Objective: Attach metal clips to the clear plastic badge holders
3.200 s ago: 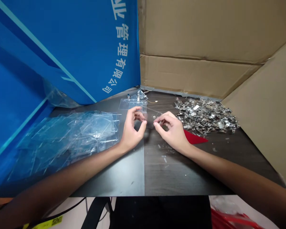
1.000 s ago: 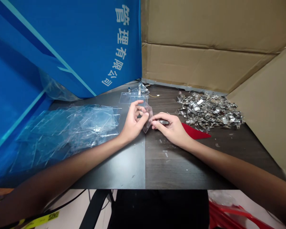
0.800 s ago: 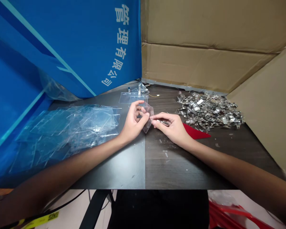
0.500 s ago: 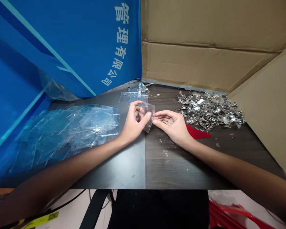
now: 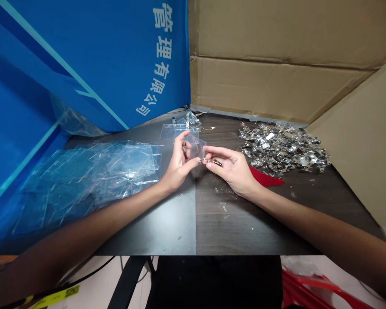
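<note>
**Head view.** The left hand (image 5: 180, 162) holds a clear plastic sleeve (image 5: 197, 146) upright and slightly tilted above the table, at the middle of the work area. Thumb and fingers are together, clamped on the sleeve's left side. The sleeve stands between the two hands, just above the table's centre seam.

The right hand (image 5: 232, 168) is raised beside the sleeve. Its thumb and index finger are together, clamped on a small metal clip (image 5: 216, 162). The clip's tip lies at the sleeve's lower right edge; whether the two touch cannot be determined from this view. The remaining fingers are slightly spread.

Left of the hands, a wide stack of clear sleeves (image 5: 94, 171) lies on the dark table (image 5: 244, 227). A few more sleeves (image 5: 175, 131) lie beyond the left hand, near the back corner. Right of the hands is a heap of metal clips (image 5: 283, 149), with a red triangular piece (image 5: 266, 180) at its near edge, just beside the right hand. Small clear scraps (image 5: 223, 207) lie on the table below the right hand.

A blue printed banner (image 5: 83, 56) stands behind the table on the left, and cardboard sheets (image 5: 276, 60) stand behind it on the right.
</note>
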